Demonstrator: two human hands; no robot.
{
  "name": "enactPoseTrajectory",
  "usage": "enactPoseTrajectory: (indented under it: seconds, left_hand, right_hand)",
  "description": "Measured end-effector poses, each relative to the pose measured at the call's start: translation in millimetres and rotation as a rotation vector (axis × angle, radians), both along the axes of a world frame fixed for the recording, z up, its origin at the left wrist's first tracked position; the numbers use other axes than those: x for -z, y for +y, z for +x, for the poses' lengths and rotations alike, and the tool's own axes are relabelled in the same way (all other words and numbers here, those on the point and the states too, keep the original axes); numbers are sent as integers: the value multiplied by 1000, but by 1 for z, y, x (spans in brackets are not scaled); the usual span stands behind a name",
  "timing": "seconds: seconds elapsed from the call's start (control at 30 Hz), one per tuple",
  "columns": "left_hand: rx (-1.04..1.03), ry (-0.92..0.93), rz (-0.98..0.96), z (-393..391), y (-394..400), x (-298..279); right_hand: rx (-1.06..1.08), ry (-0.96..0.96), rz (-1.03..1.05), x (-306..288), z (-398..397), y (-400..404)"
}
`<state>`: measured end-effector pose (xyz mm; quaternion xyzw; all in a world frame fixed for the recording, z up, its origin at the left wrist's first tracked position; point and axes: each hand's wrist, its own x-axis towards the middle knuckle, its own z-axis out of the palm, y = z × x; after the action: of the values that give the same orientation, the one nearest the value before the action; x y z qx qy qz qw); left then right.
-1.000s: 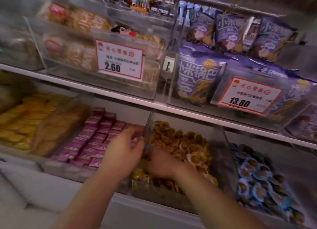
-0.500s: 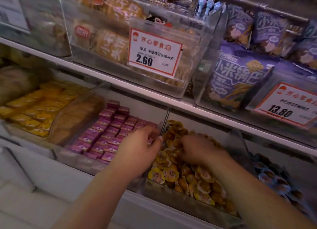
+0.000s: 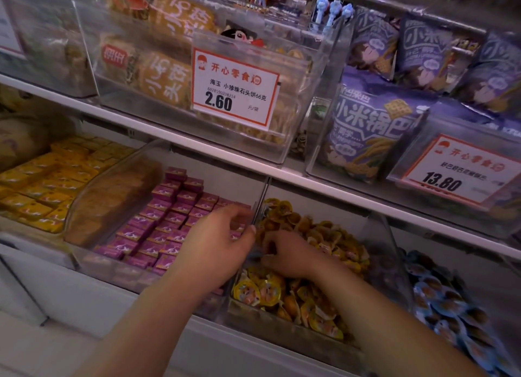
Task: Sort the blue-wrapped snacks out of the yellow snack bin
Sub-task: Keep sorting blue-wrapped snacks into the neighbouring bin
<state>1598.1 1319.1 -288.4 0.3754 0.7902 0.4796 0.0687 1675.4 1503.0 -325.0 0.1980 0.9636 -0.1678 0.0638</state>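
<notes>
Digging in yellow snack bin (image 3: 380,235): right hand (image 3: 284,254) curled into the pile near its left wall, grasp unclear; left hand (image 3: 222,235) loose at divider. No blue-wrapped snack visible there; blue-wrapped snacks (image 3: 451,306) fill right bin.

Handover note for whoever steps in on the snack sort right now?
Left hand: fingers curled at the divider between the pink-box bin and the yellow snack bin; grip contents not visible.
Right hand: fingers down in the yellow snacks, hiding what they touch.
Blue-wrapped snacks: in the bin to the right.
Done: can't tell.
Left: check under both hands for blue strays, move them right.
</notes>
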Motion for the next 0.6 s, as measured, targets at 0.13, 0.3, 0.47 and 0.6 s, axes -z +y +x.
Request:
enactPoseTrajectory:
  seconds: [0.13, 0.3, 0.47, 0.6]
  left_hand:
    - [-10, 23, 30, 1, 0, 1]
    - [26, 211, 61, 5, -1, -1]
    - [129, 470, 37, 17, 6, -7]
    - [-34, 258, 207, 12, 4, -9]
  right_hand:
    - [173, 240, -177, 3, 15, 7]
    - [237, 495, -184, -22, 39, 2]
    - [-4, 590, -332, -61, 57, -24]
    - [160, 575, -337, -49, 25, -6]
